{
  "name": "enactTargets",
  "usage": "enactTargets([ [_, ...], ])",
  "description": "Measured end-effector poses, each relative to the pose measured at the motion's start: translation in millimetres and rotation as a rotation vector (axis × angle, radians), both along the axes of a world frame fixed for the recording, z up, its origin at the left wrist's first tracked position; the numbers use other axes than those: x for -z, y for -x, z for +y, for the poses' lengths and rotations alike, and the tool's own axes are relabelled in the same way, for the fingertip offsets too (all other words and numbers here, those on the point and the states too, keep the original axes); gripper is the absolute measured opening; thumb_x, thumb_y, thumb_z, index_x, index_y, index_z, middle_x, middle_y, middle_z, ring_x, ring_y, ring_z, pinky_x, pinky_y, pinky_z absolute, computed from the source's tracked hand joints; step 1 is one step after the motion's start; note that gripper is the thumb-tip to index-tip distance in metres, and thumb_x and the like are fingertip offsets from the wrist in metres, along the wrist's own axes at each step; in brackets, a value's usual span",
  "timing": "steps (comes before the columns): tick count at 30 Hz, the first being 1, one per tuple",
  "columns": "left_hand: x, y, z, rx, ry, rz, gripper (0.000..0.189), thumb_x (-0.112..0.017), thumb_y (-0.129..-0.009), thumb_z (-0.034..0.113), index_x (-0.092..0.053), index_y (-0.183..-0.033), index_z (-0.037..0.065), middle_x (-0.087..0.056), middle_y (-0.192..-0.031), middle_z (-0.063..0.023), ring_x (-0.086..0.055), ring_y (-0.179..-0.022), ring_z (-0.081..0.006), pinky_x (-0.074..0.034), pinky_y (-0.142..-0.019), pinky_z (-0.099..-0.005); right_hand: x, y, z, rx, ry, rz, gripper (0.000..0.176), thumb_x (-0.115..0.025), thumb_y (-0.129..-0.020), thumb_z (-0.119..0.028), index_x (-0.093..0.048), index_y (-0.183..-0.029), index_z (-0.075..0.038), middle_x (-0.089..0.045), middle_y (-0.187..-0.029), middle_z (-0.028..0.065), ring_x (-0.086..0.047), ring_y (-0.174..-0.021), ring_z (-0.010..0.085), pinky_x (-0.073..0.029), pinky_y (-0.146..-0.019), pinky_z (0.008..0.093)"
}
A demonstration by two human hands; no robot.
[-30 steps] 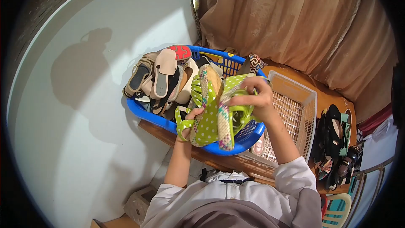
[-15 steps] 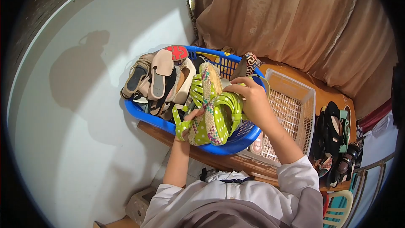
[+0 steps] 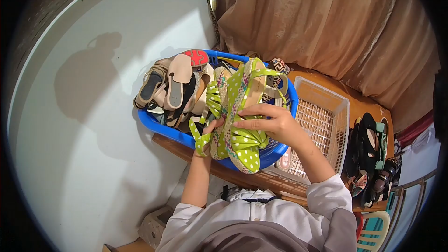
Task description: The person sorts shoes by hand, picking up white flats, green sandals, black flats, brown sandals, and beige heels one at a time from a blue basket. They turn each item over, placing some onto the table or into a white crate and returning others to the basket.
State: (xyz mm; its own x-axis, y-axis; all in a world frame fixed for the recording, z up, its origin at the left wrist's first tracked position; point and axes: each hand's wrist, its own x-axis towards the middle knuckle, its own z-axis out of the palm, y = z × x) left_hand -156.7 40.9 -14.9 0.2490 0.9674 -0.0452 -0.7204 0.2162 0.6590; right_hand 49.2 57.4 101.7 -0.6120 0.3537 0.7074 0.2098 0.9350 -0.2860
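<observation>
Two lime-green wedge sandals with white dots and woven, multicoloured edges are held over a blue plastic basket (image 3: 158, 126). My left hand (image 3: 213, 127) is closed round the left sandal (image 3: 213, 97), with a strap hanging over its wrist. My right hand (image 3: 274, 122) grips the right sandal (image 3: 255, 86) across its middle, two fingers lying over the insole. That sandal stands with its insole turned toward me, heel end up, pressed against its mate. Beige slide sandals (image 3: 179, 70) and other shoes are piled in the basket's left side.
A clear plastic crate (image 3: 323, 89) stands right of the basket on a wooden table (image 3: 364, 100). Black shoes (image 3: 367, 135) lie farther right. A brown curtain (image 3: 303, 23) hangs behind, a white wall (image 3: 107, 158) is at left, and a chair (image 3: 379, 226) stands low right.
The right sandal has been turned and raised, so its insole now shows. My right hand has shifted left and down onto its middle. The left hand has stayed nearly still.
</observation>
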Motion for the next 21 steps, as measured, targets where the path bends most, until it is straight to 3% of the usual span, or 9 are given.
enactTargets([
  [2, 1.5, -1.1, -1.0, 0.017, -0.061, -0.058, 0.045, -0.052, -0.087, 0.029, -0.049, -0.123, 0.002, -0.055, -0.118, -0.0098, -0.055, -0.105, -0.0193, -0.043, -0.091, -0.0324, 1.9, -0.3, 2.7, -0.068, 0.112, 0.025, 0.038, -0.057, -0.065, 0.009, -0.070, -0.095, -0.011, -0.063, -0.099, 0.0096, -0.062, -0.091, 0.0234, -0.051, -0.079, 0.0313],
  [4, 1.9, -3.9, -3.8, -0.037, -0.316, 0.014, 0.046, -0.052, -0.087, 0.030, -0.048, -0.123, 0.002, -0.055, -0.119, -0.0097, -0.054, -0.106, -0.0190, -0.043, -0.092, -0.0323, 4.7, 0.3, 4.8, -0.157, 0.225, 0.083, 0.035, -0.055, -0.067, 0.009, -0.069, -0.094, -0.008, -0.062, -0.100, 0.0107, -0.061, -0.093, 0.0236, -0.048, -0.083, 0.0318],
  [6, 2.7, -4.1, -2.2, -0.075, -0.141, 0.026, 0.046, -0.053, -0.087, 0.029, -0.048, -0.124, 0.002, -0.055, -0.118, -0.0096, -0.055, -0.105, -0.0190, -0.044, -0.091, -0.0326, 7.6, 1.6, 3.1, -0.264, 0.339, 0.175, 0.028, -0.054, -0.070, 0.007, -0.067, -0.093, -0.004, -0.062, -0.099, 0.0116, -0.059, -0.094, 0.0230, -0.046, -0.085, 0.0319],
  [9, -4.2, -3.7, -4.9, -0.045, -0.177, 0.010, 0.045, -0.054, -0.086, 0.026, -0.048, -0.123, 0.001, -0.056, -0.117, -0.0093, -0.056, -0.103, -0.0196, -0.045, -0.089, -0.0330, 10.4, 10.4, -4.7, -0.160, 0.524, 0.301, 0.017, -0.055, -0.079, -0.004, -0.061, -0.094, 0.001, -0.060, -0.096, 0.0092, -0.056, -0.092, 0.0177, -0.042, -0.084, 0.0293],
  [10, -7.5, -3.6, -3.4, -0.046, -0.008, -0.034, 0.044, -0.054, -0.085, 0.023, -0.048, -0.123, 0.001, -0.057, -0.116, -0.0096, -0.057, -0.101, -0.0203, -0.046, -0.089, -0.0332, 16.8, 18.8, -6.8, -0.125, 0.711, 0.407, 0.022, -0.058, -0.081, -0.005, -0.052, -0.102, -0.001, -0.054, -0.090, 0.0037, -0.051, -0.085, 0.0116, -0.040, -0.081, 0.0253],
  [14, 0.7, 2.9, 3.4, 0.046, 0.029, -0.103, 0.045, -0.052, -0.085, 0.021, -0.046, -0.124, 0.000, -0.057, -0.116, -0.0120, -0.057, -0.102, -0.0210, -0.046, -0.090, -0.0334, 21.1, 30.2, -2.6, -0.091, 0.847, 0.557, 0.050, -0.069, -0.070, -0.001, -0.041, -0.111, -0.005, -0.044, -0.085, -0.0008, -0.045, -0.084, 0.0077, -0.036, -0.080, 0.0230],
  [17, -1.6, 0.4, 3.1, 0.021, -0.023, -0.102, 0.045, -0.052, -0.085, 0.022, -0.046, -0.124, 0.000, -0.056, -0.117, -0.0125, -0.057, -0.102, -0.0213, -0.046, -0.090, -0.0336, 29.1, 26.8, 5.5, -0.034, 0.768, 0.467, 0.049, -0.071, -0.069, -0.005, -0.045, -0.111, -0.005, -0.043, -0.094, 0.0017, -0.042, -0.088, 0.0092, -0.037, -0.079, 0.0242],
  [21, -2.8, 0.4, 2.5, 0.047, 0.000, -0.113, 0.044, -0.051, -0.086, 0.022, -0.045, -0.124, 0.000, -0.055, -0.118, -0.0126, -0.056, -0.104, -0.0213, -0.045, -0.091, -0.0339, 10.7, 29.6, -12.4, 0.236, 0.600, 0.295, 0.046, -0.072, -0.068, -0.012, -0.055, -0.110, -0.008, -0.039, -0.101, 0.0061, -0.041, -0.093, 0.0151, -0.038, -0.082, 0.0266],
])
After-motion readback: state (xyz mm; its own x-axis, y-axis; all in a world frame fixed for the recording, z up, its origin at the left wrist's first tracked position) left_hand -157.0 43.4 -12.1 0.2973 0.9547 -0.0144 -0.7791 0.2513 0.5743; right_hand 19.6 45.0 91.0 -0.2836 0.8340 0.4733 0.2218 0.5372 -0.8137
